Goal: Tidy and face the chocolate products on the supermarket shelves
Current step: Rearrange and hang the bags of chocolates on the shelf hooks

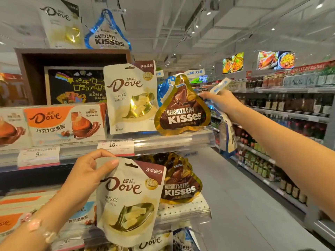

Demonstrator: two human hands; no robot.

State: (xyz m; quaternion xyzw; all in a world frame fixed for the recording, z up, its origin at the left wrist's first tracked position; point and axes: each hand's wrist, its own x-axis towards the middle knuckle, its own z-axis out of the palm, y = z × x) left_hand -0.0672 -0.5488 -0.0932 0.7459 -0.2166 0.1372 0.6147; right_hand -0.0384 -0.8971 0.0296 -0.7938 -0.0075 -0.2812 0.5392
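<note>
Two soft, light pouches in hand: my left grip (90, 171) pinches the Dove pouch (128, 201) by its top corner, my right grip (222, 102) clutches a blue-and-white Kisses bag (227, 134) at its neck.

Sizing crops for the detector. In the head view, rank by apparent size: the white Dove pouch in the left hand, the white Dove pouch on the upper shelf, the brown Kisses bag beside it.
1. Held Dove pouch, largest, though it's nearest the camera.
2. Shelf Dove pouch.
3. Brown Kisses bag, smallest.

Just one head cam here, close up on the shelf (163, 140) end, facing forward and slightly up, aisle running off right.
</note>
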